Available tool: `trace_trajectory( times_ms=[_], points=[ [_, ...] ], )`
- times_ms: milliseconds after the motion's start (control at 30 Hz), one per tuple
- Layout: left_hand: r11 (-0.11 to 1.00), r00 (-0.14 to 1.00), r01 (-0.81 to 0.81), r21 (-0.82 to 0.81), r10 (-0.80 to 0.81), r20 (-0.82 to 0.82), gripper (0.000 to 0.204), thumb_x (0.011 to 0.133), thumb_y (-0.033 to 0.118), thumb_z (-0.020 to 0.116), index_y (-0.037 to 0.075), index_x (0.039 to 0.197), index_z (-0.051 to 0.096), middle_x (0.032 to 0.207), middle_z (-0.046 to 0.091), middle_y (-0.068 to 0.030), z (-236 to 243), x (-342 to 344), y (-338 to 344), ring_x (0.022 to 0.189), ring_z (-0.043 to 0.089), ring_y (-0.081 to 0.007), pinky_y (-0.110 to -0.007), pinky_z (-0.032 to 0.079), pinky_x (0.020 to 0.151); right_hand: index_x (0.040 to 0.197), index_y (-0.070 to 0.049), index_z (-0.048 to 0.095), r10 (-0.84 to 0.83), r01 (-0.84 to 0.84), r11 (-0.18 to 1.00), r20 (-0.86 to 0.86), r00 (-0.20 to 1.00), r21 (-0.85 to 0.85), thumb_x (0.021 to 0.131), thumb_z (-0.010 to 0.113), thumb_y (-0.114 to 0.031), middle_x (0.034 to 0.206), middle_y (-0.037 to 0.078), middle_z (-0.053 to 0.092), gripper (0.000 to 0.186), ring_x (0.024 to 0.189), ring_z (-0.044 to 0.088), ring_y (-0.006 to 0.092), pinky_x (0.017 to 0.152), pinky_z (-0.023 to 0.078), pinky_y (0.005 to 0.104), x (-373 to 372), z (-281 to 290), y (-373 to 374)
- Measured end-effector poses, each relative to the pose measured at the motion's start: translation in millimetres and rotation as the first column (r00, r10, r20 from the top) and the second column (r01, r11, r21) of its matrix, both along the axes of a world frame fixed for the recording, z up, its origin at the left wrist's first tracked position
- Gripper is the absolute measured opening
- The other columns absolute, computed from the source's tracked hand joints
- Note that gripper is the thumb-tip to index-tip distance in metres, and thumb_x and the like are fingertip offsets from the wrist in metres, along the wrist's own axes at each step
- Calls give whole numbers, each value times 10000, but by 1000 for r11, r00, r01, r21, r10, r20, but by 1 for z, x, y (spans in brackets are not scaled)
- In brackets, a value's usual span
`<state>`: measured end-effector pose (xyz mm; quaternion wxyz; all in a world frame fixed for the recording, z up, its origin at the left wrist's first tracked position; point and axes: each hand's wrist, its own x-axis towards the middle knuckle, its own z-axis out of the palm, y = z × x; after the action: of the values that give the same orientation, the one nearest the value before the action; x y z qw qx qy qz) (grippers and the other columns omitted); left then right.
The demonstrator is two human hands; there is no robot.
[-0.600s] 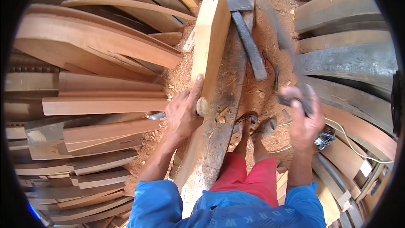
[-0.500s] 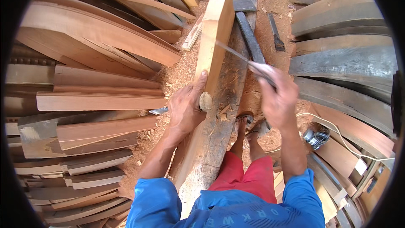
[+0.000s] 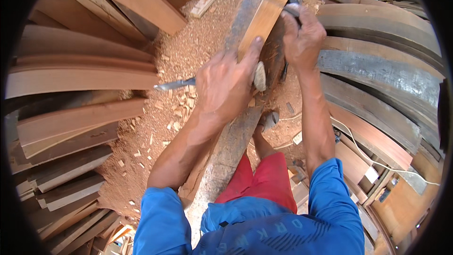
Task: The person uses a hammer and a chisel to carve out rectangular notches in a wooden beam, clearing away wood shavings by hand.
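Note:
A squared, pale timber piece (image 3: 271, 9) lies along a worn wooden beam (image 3: 222, 170). My left hand (image 3: 226, 82) presses on the timber's near end, index finger and thumb against it. Closed under that palm is a chisel (image 3: 175, 84); its blade sticks out to the left and its round wooden butt to the right. My right hand (image 3: 304, 35) is closed on the dark stock of what looks like a try square (image 3: 293, 9), at the timber's right side. A thin, blurred blade reaches left across the far part.
Curved, reddish boards (image 3: 80, 78) are stacked on the left. Greyish curved planks (image 3: 377, 71) line the right, with a pale cord (image 3: 363, 148) running over them. Wood chips (image 3: 181, 108) and sawdust cover the floor. A small offcut (image 3: 210, 0) lies at the far left of the beam.
My right hand has moved forward with the try square, up to the timber's right side. My left hand still holds the chisel and timber. The view has shifted, and the timber now leans farther right.

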<state>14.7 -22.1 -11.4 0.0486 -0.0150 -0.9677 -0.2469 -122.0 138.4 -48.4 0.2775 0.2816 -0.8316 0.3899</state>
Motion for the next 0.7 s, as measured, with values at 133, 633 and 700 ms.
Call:
trace_trajectory(
  times_ms=[133, 633, 700],
  points=[
    [1000, 1000, -2, 4, 2, 15, 737, 709, 56, 750, 204, 1417, 606, 923, 681, -147, -1, 1, -2, 818, 686, -356, -455, 543, 664, 1003, -37, 684, -26, 28, 999, -48, 999, 46, 874, 704, -39, 857, 178, 707, 131, 781, 697, 403, 705, 537, 450, -7, -11, 0],
    [999, 998, 9, 40, -6, -61, 704, 715, 114, 772, 202, 1396, 620, 908, 674, -127, -8, 4, -4, 848, 698, -337, -449, 560, 684, 1065, -8, 702, -2, -2, 998, 59, 998, 69, 924, 724, -49, 897, 102, 756, 148, 816, 694, 142, 782, 553, 309, -8, -8, 10],
    [1000, 999, -1, 19, 1, -38, 711, 712, 112, 779, 206, 1398, 619, 907, 672, -120, -7, 4, -2, 857, 697, -333, -447, 560, 690, 1064, -5, 703, -26, 27, 1000, 119, 993, -11, 925, 724, -45, 901, 89, 754, 147, 828, 686, 125, 788, 549, 301, -12, -2, 7]
  ],
)
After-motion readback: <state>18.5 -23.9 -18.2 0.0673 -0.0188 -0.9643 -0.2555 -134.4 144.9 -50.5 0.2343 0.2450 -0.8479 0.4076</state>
